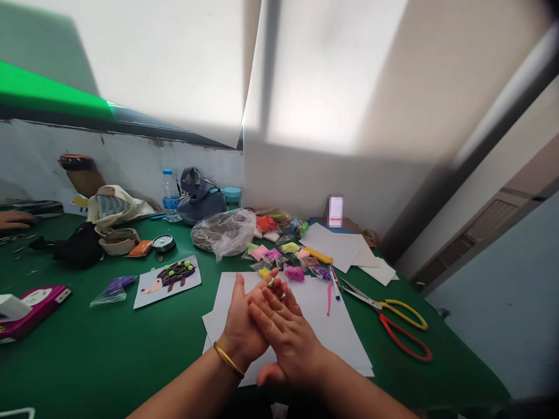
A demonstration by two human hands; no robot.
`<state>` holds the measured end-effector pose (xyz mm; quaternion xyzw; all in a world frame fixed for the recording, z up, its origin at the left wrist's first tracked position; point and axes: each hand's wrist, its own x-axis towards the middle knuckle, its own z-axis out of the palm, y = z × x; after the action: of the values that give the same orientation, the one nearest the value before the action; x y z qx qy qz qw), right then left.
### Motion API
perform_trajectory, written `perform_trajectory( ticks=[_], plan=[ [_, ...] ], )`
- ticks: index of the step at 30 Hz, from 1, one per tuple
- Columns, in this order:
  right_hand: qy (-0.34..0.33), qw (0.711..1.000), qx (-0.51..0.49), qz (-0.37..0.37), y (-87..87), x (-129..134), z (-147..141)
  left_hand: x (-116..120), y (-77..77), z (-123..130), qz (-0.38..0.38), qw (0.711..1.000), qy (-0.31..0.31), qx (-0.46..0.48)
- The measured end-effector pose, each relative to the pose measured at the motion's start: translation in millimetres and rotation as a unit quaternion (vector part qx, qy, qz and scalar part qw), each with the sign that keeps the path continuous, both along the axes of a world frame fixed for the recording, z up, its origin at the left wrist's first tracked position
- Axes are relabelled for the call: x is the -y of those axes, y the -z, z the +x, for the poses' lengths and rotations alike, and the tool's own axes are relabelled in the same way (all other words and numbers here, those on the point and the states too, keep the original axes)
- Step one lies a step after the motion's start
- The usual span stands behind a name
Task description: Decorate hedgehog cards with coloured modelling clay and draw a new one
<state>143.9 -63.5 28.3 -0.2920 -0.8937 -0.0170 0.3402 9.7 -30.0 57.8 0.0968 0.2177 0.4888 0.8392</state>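
Note:
My left hand [247, 320], with a gold bangle at the wrist, is turned palm up over white paper [336, 343]. Laid across its palm and fingers is my right hand [286, 331], its fingers stretched out. A small light green piece [271, 283] shows at the fingertips of my left hand; whether anything else lies between the palms is hidden. Just beyond the hands are small bags of coloured clay, among them a magenta one [294, 273]. A pink strip [329, 299] and pens [335, 283] rest on the paper's right side.
Large scissors [384, 308] with yellow and red handles lie open at right. Left of the paper is a card with a hedgehog figure [168, 281]. Behind stand a plastic bag [227, 233], a water bottle [170, 196] and a dark blue bag [201, 203]. Another person's hand [15, 220] shows far left.

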Motion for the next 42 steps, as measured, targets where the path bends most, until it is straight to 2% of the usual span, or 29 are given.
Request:
perform_trajectory(
  ticks=[3,6,8,13,15,17,18,20,22,24,29,31,33,35,39,40,42],
  plan=[
    [0.026,1.000,0.010,-0.012,2.6,-1,2,-2,-1.8,-4,0.021,1.000,-0.006,-0.012],
    [-0.032,0.999,0.018,-0.011,5.1,2,-1,-7,-4.6,-6,0.047,0.998,-0.038,-0.003],
    [-0.048,0.999,0.009,0.002,5.3,2,-2,-7,-4.8,-4,0.044,0.998,-0.041,0.009],
    [0.049,0.998,0.017,0.023,0.4,-5,4,-3,-8.1,-1,0.013,1.000,0.018,0.020],
    [0.042,0.997,0.055,0.031,0.6,-6,8,-6,-11.3,-4,0.028,0.999,-0.016,0.033],
    [0.006,0.995,0.086,0.049,2.7,-5,9,-9,-12.3,-6,0.033,0.996,-0.061,0.048],
    [-0.008,0.994,0.095,0.058,3.9,-4,8,-10,-11.5,-5,0.028,0.996,-0.064,0.054],
    [-0.007,0.993,0.095,0.071,5.3,-4,7,-8,-7.9,-2,0.008,0.998,-0.031,0.056],
    [0.031,0.993,0.087,0.068,4.7,-6,7,-5,-4.5,1,-0.011,0.999,0.003,0.050],
    [0.057,0.993,0.081,0.058,3.1,-7,8,-4,-4.0,2,-0.012,0.999,0.006,0.043],
    [-0.030,0.995,0.081,0.059,4.2,-5,8,-7,-9.0,-1,0.035,0.996,-0.045,0.065],
    [-0.016,0.996,0.066,0.064,5.4,-6,7,-6,-8.5,0,0.025,0.998,-0.023,0.060],
    [0.028,0.996,0.052,0.060,4.7,-8,7,-5,-7.6,1,0.011,0.999,0.010,0.050],
    [0.051,0.996,0.051,0.053,2.1,-8,9,-6,-7.6,-1,0.017,0.999,0.008,0.050],
    [-0.021,0.994,0.094,0.049,-1.5,-4,10,-10,-8.3,-2,0.032,0.996,-0.056,0.057],
    [-0.030,0.993,0.097,0.054,-1.0,-4,9,-10,-7.8,-1,0.028,0.997,-0.050,0.055],
    [-0.007,0.994,0.085,0.061,1.3,-4,9,-7,-6.1,1,0.016,0.999,-0.018,0.045]
  ],
)
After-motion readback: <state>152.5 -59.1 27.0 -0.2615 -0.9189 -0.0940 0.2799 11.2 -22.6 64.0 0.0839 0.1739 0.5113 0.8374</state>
